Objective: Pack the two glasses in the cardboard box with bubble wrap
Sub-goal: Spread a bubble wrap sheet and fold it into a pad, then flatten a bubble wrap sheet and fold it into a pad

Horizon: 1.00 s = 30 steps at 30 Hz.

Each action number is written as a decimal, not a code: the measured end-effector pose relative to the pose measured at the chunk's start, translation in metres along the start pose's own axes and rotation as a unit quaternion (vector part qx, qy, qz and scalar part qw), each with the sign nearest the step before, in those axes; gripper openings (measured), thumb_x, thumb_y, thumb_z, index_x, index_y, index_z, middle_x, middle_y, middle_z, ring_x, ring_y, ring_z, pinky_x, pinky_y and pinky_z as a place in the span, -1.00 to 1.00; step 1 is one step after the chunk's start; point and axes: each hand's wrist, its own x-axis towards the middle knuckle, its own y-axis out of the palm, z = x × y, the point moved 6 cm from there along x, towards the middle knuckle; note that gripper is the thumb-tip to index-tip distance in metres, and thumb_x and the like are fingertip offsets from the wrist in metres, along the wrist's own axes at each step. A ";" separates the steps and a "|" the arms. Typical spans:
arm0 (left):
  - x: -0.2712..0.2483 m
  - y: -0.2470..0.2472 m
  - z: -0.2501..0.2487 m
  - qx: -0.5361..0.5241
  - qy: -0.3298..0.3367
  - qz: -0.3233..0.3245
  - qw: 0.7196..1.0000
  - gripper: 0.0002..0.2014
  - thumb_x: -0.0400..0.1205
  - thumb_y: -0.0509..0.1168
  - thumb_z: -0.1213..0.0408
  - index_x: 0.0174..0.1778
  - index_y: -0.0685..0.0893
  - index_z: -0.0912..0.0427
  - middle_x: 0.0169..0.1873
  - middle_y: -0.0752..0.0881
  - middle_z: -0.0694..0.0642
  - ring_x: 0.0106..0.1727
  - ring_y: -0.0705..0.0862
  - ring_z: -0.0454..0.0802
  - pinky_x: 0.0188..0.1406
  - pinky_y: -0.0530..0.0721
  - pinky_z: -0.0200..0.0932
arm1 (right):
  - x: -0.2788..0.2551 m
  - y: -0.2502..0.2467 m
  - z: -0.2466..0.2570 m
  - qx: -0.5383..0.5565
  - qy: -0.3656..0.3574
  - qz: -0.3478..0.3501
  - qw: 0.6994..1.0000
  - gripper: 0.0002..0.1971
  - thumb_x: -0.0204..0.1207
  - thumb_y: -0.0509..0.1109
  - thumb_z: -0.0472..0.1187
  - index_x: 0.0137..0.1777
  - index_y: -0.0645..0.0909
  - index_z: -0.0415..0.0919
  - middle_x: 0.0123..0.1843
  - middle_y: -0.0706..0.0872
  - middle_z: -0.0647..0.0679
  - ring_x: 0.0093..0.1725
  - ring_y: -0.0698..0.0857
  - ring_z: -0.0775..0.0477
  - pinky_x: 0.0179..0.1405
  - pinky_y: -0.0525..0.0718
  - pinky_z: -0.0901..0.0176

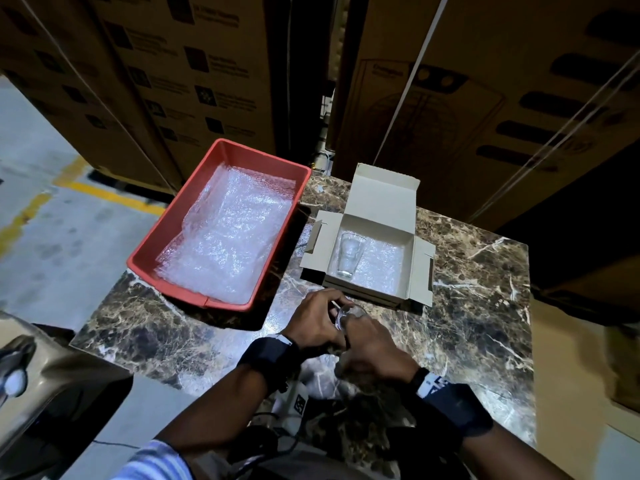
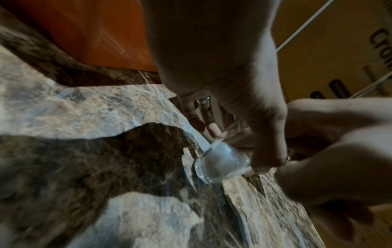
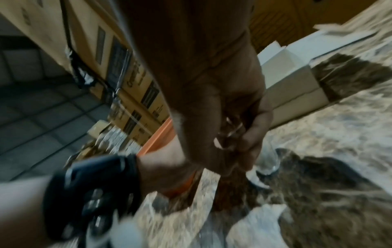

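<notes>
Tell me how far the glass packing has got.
Done: one clear drinking glass lies on the bubble wrap lining in the open grey cardboard box.

In hand: the left hand and right hand both hold the second clear glass above the marble table.

Left: box that glass, cover both, perhaps with bubble wrap sheets from the red plastic tray, close the lid.

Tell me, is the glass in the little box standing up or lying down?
Lying down. The glass rests on its side on bubble wrap inside the open cardboard box.
</notes>
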 end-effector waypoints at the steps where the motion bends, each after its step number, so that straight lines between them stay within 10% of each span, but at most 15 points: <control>1: 0.000 0.001 0.002 -0.003 -0.001 0.003 1.000 -0.43 0.04 0.67 0.25 0.00 0.78 0.01 -0.23 0.79 0.13 -0.31 0.69 -0.07 -0.33 0.73 0.04 | -0.001 -0.003 -0.005 0.015 -0.008 0.015 1.000 -0.50 0.32 0.59 -0.05 0.27 0.63 -0.13 0.21 0.75 -0.21 0.18 0.75 -0.30 0.01 0.69 0.09; 9: -0.008 0.005 -0.004 0.014 0.022 0.005 1.000 -0.37 0.13 0.75 0.22 0.13 0.73 -0.05 -0.08 0.81 -0.05 -0.10 0.82 -0.03 -0.13 0.81 0.08 | -0.023 -0.039 -0.027 0.088 -0.080 -0.016 0.993 -0.47 0.51 0.48 -0.18 0.52 0.64 0.01 0.41 0.75 -0.04 0.23 0.77 -0.08 0.20 0.71 0.13; 16: -0.016 -0.011 -0.021 0.046 0.053 0.007 0.998 0.09 0.19 0.80 0.23 0.66 0.44 -0.03 0.41 0.59 -0.08 0.30 0.66 -0.19 0.14 0.65 -0.44 | -0.029 -0.068 -0.030 0.124 -0.097 -0.077 0.985 -0.60 0.55 0.45 -0.32 0.38 0.72 -0.11 0.29 0.80 -0.03 0.26 0.75 0.00 0.19 0.68 0.20; 30: -0.004 -0.185 -0.077 0.143 0.073 -0.152 0.975 -0.74 0.51 0.53 0.40 0.11 0.85 0.10 -0.05 0.84 -0.06 -0.07 0.80 -0.21 -0.05 0.76 -0.28 | 0.035 -0.141 0.078 0.166 -0.206 -0.142 0.954 -0.67 0.53 0.41 -0.35 0.26 0.78 -0.10 0.10 0.83 0.01 0.08 0.76 0.09 0.17 0.72 0.21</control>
